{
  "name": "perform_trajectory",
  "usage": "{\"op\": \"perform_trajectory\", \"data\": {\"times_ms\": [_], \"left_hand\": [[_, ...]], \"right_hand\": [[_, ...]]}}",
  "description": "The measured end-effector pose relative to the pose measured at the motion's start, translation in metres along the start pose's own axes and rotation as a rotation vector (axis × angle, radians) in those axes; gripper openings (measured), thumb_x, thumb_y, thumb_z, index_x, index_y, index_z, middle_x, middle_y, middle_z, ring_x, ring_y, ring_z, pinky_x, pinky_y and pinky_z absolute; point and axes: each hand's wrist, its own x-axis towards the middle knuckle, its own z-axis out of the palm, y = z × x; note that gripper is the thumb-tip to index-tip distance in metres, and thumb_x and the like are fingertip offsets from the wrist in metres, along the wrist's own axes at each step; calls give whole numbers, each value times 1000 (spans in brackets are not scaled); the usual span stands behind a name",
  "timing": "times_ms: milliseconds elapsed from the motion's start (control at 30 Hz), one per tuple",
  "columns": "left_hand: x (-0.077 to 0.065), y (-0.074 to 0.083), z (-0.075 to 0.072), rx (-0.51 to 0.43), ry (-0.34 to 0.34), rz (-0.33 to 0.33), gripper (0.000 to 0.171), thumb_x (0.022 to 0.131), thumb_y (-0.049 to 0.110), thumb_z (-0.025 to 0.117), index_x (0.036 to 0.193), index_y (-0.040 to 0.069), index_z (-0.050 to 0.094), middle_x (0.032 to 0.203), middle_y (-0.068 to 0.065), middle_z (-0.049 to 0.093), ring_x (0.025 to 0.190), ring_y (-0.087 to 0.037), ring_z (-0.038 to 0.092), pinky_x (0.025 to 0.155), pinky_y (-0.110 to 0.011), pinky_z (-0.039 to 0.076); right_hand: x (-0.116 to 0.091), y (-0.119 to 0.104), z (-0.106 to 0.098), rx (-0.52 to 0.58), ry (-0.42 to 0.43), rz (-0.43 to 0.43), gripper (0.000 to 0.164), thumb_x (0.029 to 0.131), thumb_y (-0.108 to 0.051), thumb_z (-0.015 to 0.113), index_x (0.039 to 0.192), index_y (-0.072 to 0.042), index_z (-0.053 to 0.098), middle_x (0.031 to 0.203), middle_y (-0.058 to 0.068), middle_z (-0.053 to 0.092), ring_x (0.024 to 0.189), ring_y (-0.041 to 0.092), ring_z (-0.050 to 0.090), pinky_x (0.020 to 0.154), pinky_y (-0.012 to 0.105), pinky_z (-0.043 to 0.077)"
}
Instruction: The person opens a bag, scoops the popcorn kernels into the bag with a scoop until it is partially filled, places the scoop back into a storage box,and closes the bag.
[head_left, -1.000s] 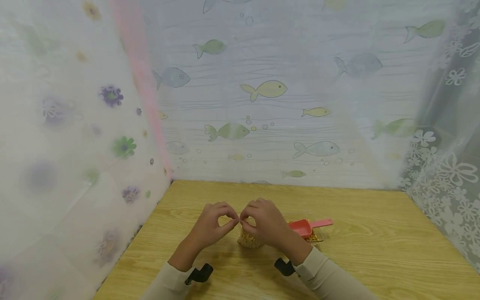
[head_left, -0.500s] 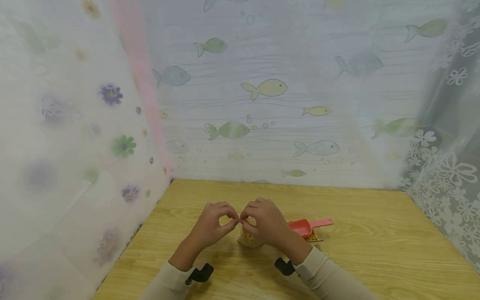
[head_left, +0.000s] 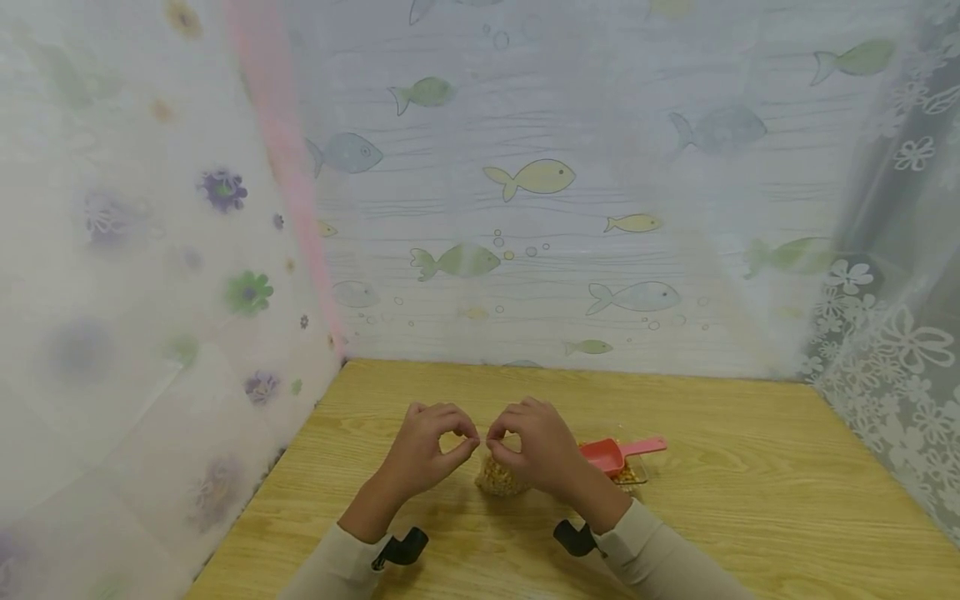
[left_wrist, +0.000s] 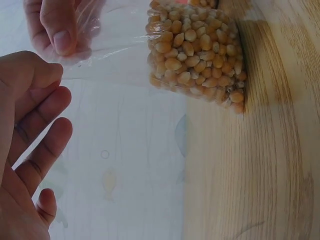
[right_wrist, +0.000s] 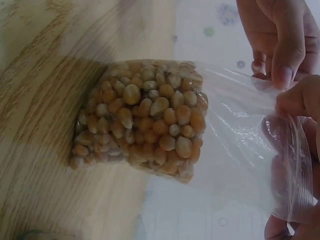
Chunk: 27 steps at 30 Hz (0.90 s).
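A clear zip-top plastic bag (right_wrist: 150, 125), its lower part full of corn kernels, stands on the wooden table with its upper film drawn up. My left hand (head_left: 423, 450) pinches one top corner of the bag between thumb and index finger; its other fingers are loosely spread in the left wrist view. Close beside it, my right hand (head_left: 542, 450) pinches the bag's top edge along the zip strip, thumb against index finger. A small gap shows between the two hands' fingertips in the head view. The right hand partly hides the bag there.
Just right of the right hand, a red scoop (head_left: 604, 457) lies across a clear container (head_left: 640, 477) that holds more corn kernels. The wooden table (head_left: 750, 483) ends at a fish-print curtain (head_left: 540, 275) behind and a flower-print curtain (head_left: 150, 350) on the left.
My right hand has shifted slightly to the right along the bag's top, so its fingertips now stand apart from the left hand's. The left hand has stayed nearly still.
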Motion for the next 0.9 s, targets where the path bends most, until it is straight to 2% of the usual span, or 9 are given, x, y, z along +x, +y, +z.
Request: {"op": "perform_trajectory", "data": {"times_ms": [100, 233, 500, 767, 900], "left_hand": [[0, -1, 1, -1, 7, 12, 11, 91, 24, 82, 92, 30, 72, 96, 17, 70, 84, -9, 63, 80, -36, 35], [0, -2, 2, 8, 8, 44, 7, 93, 30, 80, 92, 30, 74, 97, 17, 70, 84, -6, 62, 80, -34, 34], [1, 0, 6, 107, 71, 129, 12, 88, 25, 84, 89, 29, 74, 95, 16, 72, 78, -8, 61, 77, -34, 26], [0, 1, 4, 155, 105, 132, 15, 84, 23, 87, 88, 30, 75, 92, 16, 73, 76, -7, 59, 75, -33, 22], [0, 1, 3, 156, 109, 129, 9, 88, 28, 84, 89, 29, 75, 91, 16, 73, 74, -8, 58, 75, -32, 21]], "right_hand": [[0, 0, 0, -10, 0, -13, 12, 91, -21, 80, 86, -28, 72, 86, -15, 70, 79, 8, 54, 72, 30, 45], [0, 0, -2, -22, 2, -32, 12, 90, -22, 81, 85, -28, 72, 86, -14, 70, 80, 8, 54, 71, 30, 43], [-6, 6, -3, 7, 14, -12, 13, 89, -19, 81, 85, -28, 73, 84, -16, 70, 78, 8, 53, 71, 29, 45], [-15, 16, -8, 35, 23, -23, 14, 87, -17, 83, 84, -26, 71, 82, -15, 68, 77, 8, 54, 71, 29, 48], [-18, 20, -13, 20, 20, -23, 16, 86, -18, 84, 83, -24, 71, 81, -14, 67, 77, 6, 53, 70, 29, 49]]}}
